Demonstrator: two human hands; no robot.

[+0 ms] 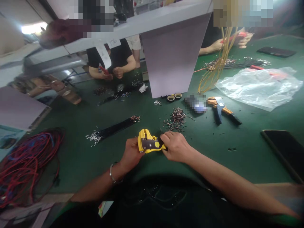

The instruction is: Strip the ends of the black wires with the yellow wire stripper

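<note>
In front of my body, my right hand is wrapped round the handles of a yellow wire stripper with a dark side plate. Close against the tool's head is my left hand, its fingers curled and partly hidden behind the jaws. Anything pinched in those fingers cannot be made out. Beyond the left hand lies a bundle of black wires with bare ends, silvery at the left and coppery at the right. A heap of small cut wire ends sits just past the right hand.
Red and blue cables lie coiled at the left. Toward the right are another wire stripper, a plastic bag and a phone. Tape rolls rest by a white upright panel. Other people's hands work across the table.
</note>
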